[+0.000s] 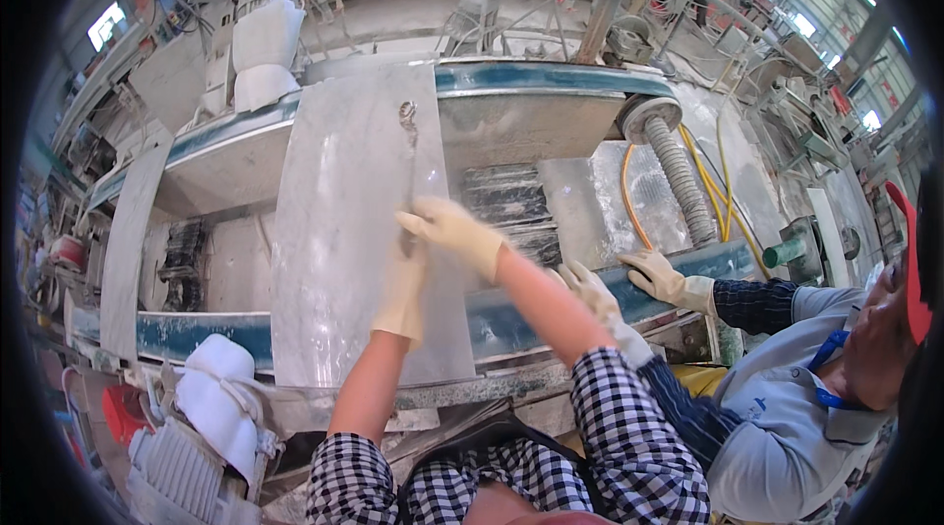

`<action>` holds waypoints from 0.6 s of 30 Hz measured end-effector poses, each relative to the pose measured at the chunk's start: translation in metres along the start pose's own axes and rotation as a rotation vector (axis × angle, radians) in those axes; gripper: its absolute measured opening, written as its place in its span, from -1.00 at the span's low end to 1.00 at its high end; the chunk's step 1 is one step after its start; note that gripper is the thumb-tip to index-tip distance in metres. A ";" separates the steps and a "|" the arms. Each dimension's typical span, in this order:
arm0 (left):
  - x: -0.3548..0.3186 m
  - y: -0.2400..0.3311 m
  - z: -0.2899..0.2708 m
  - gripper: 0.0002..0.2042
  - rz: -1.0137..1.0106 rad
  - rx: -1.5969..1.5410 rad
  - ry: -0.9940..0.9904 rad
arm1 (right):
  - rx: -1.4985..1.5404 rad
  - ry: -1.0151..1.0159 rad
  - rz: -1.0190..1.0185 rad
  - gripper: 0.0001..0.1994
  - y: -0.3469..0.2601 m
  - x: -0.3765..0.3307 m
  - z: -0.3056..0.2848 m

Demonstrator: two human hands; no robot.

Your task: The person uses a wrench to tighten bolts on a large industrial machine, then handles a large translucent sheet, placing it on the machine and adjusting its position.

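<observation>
A long, dull metal wrench [410, 166] with a ring-shaped far end points away from me over a pale metal sheet [339, 201]. My left hand [401, 281], in a cream rubber glove, is closed round its near end. Just above it, my right hand [450, 233] in the same kind of glove is closed on the shaft, its thumb side toward the tool. The gloves hide the near end of the wrench. Whether its ring end touches the sheet, I cannot tell. The sheet spans two blue rails of the machine.
At my right a co-worker rests gloved hands [661, 279] on the near blue rail [688, 269]. Beyond are a ribbed hose [680, 181] and yellow hoses [716, 186]. A wrapped motor [216, 382] stands near left, another wrapped unit [267, 38] far left. Black bellows [506, 196] lie between the rails.
</observation>
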State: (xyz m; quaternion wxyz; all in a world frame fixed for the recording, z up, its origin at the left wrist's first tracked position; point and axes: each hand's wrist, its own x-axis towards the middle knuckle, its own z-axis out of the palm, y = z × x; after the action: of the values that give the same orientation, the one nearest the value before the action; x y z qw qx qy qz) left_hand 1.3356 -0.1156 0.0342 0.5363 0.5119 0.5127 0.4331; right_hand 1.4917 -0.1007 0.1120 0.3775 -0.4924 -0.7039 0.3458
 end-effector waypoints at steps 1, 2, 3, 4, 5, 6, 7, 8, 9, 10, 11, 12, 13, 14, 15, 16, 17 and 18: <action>0.012 -0.003 -0.011 -0.68 0.082 0.183 0.113 | -0.093 -0.094 -0.102 -0.39 0.006 0.013 -0.023; 0.020 -0.009 -0.021 -0.76 0.099 0.437 0.273 | -0.283 -0.094 -0.100 -0.43 0.011 0.038 -0.058; 0.029 -0.016 -0.026 -0.76 0.082 0.532 0.318 | -0.500 -0.104 -0.049 -0.46 0.011 0.062 -0.097; 0.036 -0.023 -0.029 -0.75 0.085 0.678 0.418 | -0.464 0.003 -0.114 -0.45 0.012 0.070 -0.146; 0.040 -0.032 -0.030 -0.74 0.096 0.816 0.510 | -0.359 0.075 0.074 -0.44 0.007 0.082 -0.193; 0.041 -0.040 -0.032 -0.74 0.113 0.831 0.541 | -0.715 0.261 0.071 -0.44 0.000 0.100 -0.233; 0.039 -0.049 -0.031 -0.73 0.147 0.833 0.564 | -0.830 0.434 0.140 -0.44 -0.009 0.117 -0.270; 0.039 -0.055 -0.029 -0.73 0.094 0.838 0.552 | -0.841 0.498 0.170 -0.47 -0.020 0.135 -0.307; 0.037 -0.060 -0.029 -0.73 0.175 0.846 0.565 | -1.005 0.543 0.222 -0.50 -0.035 0.152 -0.342; 0.034 -0.063 -0.027 -0.74 0.165 0.853 0.543 | -1.152 0.621 0.187 -0.54 -0.047 0.166 -0.368; 0.030 -0.065 -0.027 -0.75 0.195 0.859 0.552 | -1.186 0.629 0.151 -0.57 -0.057 0.178 -0.388; 0.028 -0.065 -0.026 -0.76 0.161 0.867 0.519 | -1.256 0.700 0.051 -0.60 -0.067 0.190 -0.406; 0.026 -0.063 -0.026 -0.77 0.175 0.872 0.517 | -1.278 0.691 -0.015 -0.63 -0.075 0.200 -0.421; 0.025 -0.060 -0.026 -0.78 0.193 0.879 0.517 | -1.291 0.706 -0.087 -0.74 -0.082 0.209 -0.432; 0.024 -0.057 -0.026 -0.79 0.186 0.897 0.502 | -1.304 0.719 -0.163 -0.83 -0.088 0.219 -0.442; 0.023 -0.054 -0.026 -0.80 0.181 0.912 0.493 | -1.326 0.716 -0.020 -0.79 -0.093 0.232 -0.447; 0.024 -0.050 -0.025 -0.81 0.211 0.928 0.492 | -1.331 0.747 -0.018 -0.79 -0.096 0.243 -0.451; 0.024 -0.047 -0.025 -0.80 0.188 0.924 0.483 | -1.333 0.774 -0.011 -0.79 -0.096 0.253 -0.453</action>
State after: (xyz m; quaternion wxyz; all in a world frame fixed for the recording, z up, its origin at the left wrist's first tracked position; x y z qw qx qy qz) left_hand 1.3104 -0.0940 -0.0134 0.0804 0.6243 0.7110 0.3136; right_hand 1.7867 0.1659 0.4584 0.2219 -0.6981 -0.5838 -0.3500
